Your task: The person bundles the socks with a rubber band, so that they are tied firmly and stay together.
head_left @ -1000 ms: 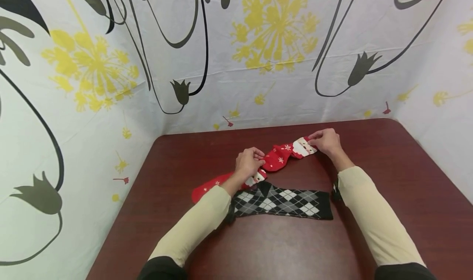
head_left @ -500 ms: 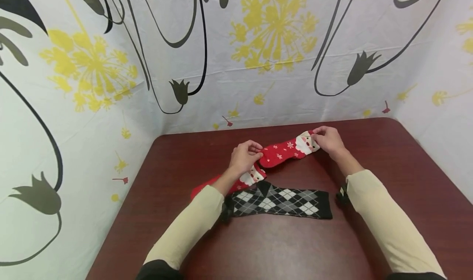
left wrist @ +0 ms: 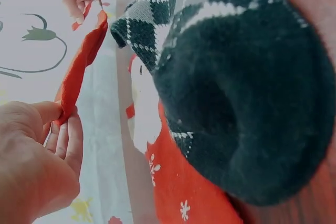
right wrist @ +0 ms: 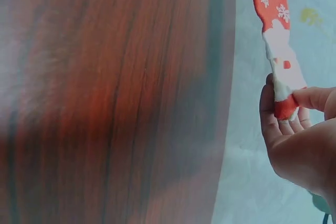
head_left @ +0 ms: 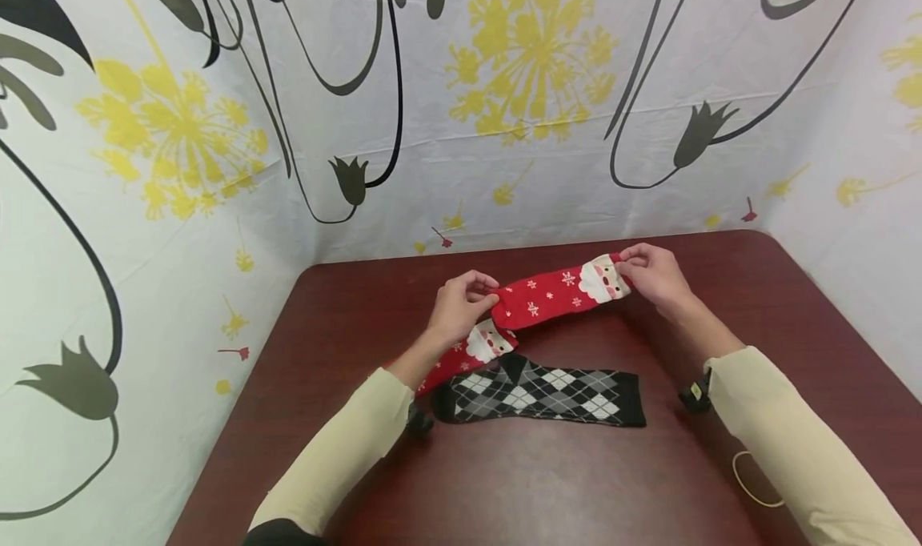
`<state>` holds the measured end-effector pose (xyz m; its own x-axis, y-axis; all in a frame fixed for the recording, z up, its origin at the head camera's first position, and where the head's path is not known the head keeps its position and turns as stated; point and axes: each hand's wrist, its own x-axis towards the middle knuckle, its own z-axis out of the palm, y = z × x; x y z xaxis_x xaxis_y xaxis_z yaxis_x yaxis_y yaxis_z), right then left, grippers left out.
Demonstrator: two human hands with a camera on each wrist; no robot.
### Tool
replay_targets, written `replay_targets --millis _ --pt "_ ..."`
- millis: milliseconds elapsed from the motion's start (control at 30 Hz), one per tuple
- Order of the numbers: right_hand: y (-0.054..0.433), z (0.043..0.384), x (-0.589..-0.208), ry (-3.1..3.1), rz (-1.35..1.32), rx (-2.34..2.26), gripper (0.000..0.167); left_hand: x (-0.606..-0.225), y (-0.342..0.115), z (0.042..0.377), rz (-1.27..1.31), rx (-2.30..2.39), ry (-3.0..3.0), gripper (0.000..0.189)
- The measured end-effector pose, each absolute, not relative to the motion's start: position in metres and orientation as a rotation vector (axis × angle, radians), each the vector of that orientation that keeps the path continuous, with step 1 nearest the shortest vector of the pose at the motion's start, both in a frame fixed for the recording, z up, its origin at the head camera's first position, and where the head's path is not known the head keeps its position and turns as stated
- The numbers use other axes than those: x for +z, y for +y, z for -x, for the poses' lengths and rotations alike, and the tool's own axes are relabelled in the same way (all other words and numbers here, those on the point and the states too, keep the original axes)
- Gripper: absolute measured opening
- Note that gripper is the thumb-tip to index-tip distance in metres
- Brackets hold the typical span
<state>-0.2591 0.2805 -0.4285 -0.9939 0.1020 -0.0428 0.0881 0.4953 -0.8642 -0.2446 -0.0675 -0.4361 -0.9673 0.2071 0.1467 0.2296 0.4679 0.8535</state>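
A red sock with white snowflakes and a Santa face (head_left: 547, 295) is stretched between both hands near the back of the table. My left hand (head_left: 461, 304) pinches its toe end, and my right hand (head_left: 655, 274) pinches the cuff beside the Santa face. In the right wrist view, thumb and fingers of the right hand (right wrist: 302, 135) close on the cuff. A second red Santa sock (head_left: 468, 354) lies below the left hand, partly hidden by that forearm. Close in front of it lies a black and grey argyle sock (head_left: 547, 394), which looms large in the left wrist view.
The dark reddish-brown table (head_left: 547, 482) has its back edge against a white patterned fabric wall (head_left: 432, 114). A thin pale loop (head_left: 752, 482) hangs by the right forearm. Small dark wrist cameras sit under both sleeves.
The hands have drawn apart, left hand leftward and right hand rightward. The held red sock has gone from crumpled to straight and flat, its Santa face now turned to view.
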Motion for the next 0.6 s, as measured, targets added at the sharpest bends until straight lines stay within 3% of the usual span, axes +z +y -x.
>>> replay_targets --millis 167,433,600 --pt "0.281 0.247 -0.425 -2.707 0.126 1.541 0.032 -0.434 -0.073 0.235 0.408 -1.598 -2.665 0.021" --pt "0.283 0.223 -0.417 -2.771 0.082 1.581 0.049 -0.431 -0.084 0.219 0.431 -1.642 -2.672 0.021" --pt "0.287 0.207 -0.41 -2.822 0.054 1.6 0.051 -0.43 -0.092 0.208 0.42 -1.667 -2.676 0.018"
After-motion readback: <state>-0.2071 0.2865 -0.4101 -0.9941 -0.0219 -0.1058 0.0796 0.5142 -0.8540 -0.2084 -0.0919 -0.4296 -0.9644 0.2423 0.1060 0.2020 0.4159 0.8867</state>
